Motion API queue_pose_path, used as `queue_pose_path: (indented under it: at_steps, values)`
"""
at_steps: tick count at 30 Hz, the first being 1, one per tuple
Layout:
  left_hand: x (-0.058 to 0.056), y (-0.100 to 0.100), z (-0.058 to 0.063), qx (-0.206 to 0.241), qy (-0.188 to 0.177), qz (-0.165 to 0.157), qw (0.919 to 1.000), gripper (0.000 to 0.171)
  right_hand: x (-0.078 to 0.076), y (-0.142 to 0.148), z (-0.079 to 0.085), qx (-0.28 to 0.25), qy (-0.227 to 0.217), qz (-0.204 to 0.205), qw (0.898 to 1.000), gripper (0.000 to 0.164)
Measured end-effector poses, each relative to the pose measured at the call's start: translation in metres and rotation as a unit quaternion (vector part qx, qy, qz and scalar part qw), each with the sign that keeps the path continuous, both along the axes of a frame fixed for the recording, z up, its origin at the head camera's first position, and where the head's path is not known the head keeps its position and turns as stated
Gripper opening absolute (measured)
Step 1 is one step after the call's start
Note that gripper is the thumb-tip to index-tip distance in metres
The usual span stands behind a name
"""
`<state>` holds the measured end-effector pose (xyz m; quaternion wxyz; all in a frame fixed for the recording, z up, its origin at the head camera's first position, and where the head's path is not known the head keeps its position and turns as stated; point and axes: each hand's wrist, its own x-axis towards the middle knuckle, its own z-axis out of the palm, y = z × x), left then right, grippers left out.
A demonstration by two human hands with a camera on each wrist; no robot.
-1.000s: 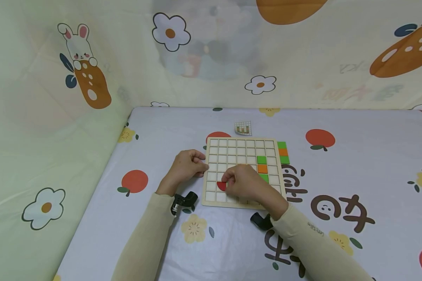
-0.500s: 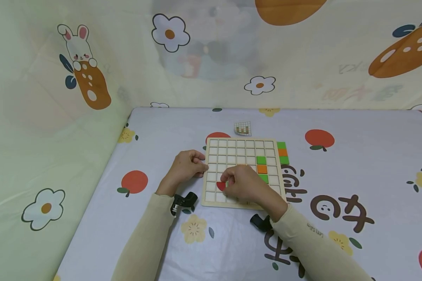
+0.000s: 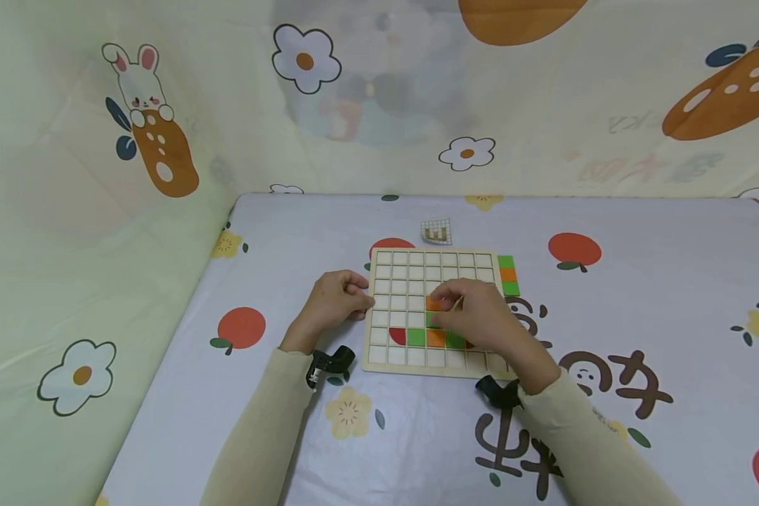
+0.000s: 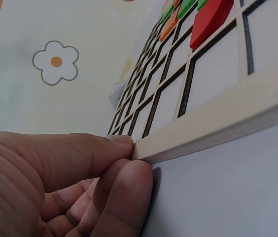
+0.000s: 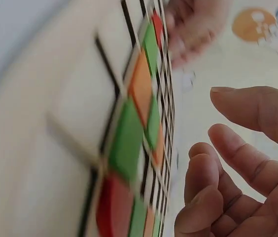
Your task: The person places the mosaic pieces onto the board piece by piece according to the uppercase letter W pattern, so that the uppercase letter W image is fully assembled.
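Note:
A square wooden grid board [image 3: 395, 367] lies on the table with coloured tiles in some cells. A red curved-edge tile [image 3: 397, 336] begins a row, followed by a green tile [image 3: 415, 337], an orange tile [image 3: 436, 339] and another green one. Part of a second red tile [image 5: 113, 207] shows at the row's right end. My left hand [image 3: 336, 301] pinches the board's left edge between thumb and finger. Over the right half of the board hovers my right hand [image 3: 481, 316], thumb and fingers apart with nothing between them. It hides several cells.
Beside the board's upper right edge lie a green tile [image 3: 505, 261], an orange tile [image 3: 508, 274] and a second green tile. A small curled paper card [image 3: 436, 231] with a printed grid pattern sits behind the board. Patterned cloth walls rise behind and at left.
My right hand has left the red tile at the row's left end and moved right and slightly away from me, uncovering the row. The left hand stays put.

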<state>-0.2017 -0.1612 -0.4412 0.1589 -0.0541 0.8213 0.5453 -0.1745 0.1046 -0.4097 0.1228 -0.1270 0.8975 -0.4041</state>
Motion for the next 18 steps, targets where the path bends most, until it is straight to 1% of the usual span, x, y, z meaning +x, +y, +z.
queue_pose_path:
  at_steps: [4, 8, 13, 18]
  values:
    - [0.0, 0.0, 0.001, -0.002, -0.002, 0.004, 1.0, 0.029, -0.006, 0.024, 0.004, 0.001, -0.001, -0.042, 0.999, 0.026]
    - [0.0, 0.0, 0.001, -0.004, -0.005, 0.006, 1.0, 0.028, -0.013, 0.047, 0.004, 0.011, 0.0, -0.083, 0.996, 0.03]
    - [0.0, 0.0, 0.001, -0.001, -0.008, 0.007, 0.9999, 0.028, -0.019, 0.072, -0.001, 0.012, -0.008, -0.117, 0.993, 0.032]
    - [0.0, 0.0, 0.0, 0.003, -0.005, 0.005, 1.0, 0.029, -0.023, 0.09, -0.008, 0.015, -0.019, -0.156, 0.988, 0.032]
